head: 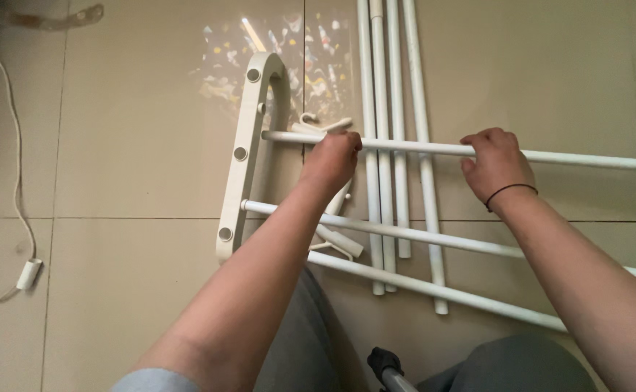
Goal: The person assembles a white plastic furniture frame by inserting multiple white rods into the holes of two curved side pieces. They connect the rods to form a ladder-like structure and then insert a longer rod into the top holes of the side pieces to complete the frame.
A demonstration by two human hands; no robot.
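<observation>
Currently gripping top rod [420,149] with left hand [330,160] and right hand [497,161], fingers clamped. Three rods seated in end bracket [242,156]; four loose tubes [394,109] left on floor [129,145].

Smooth white tubing [434,149], faintly glossy, is seen slotted into a matt white plastic end bracket [244,156]. Beige floor tiles [129,138] are shown glazed, softly sheened; a crinkled clear plastic wrapper [223,58] is lit up.
</observation>
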